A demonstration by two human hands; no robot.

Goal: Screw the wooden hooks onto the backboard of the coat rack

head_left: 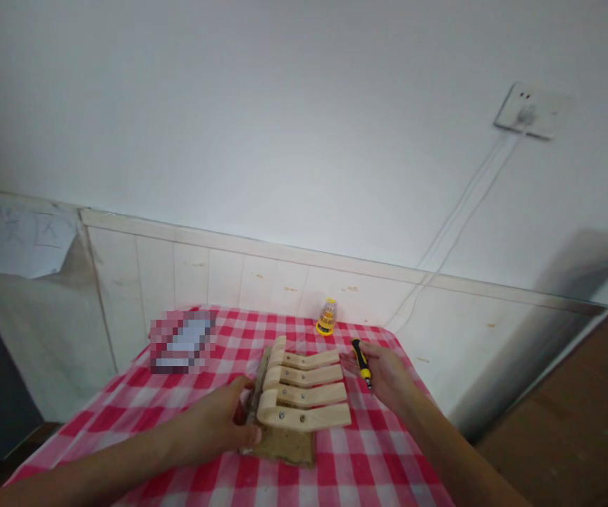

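Observation:
My left hand [230, 415] grips the left edge of a brown board [285, 445] that lies on the table. Fixed across this board are several pale wooden pieces [304, 417], side by side, each with a rounded left end and dark screws in it. To the right, my right hand [385, 370] holds a black and yellow screwdriver [361, 362], its metal tip pointing down toward me. The screwdriver is apart from the wooden pieces, just beyond their right ends.
A red and white checked cloth [261, 325] covers the table. Near its back edge stands a yellow-capped clear container [327, 317]. A blurred-out flat object [184, 343] lies at the back left. Behind is a white wall with a socket [528, 113] and hanging cables.

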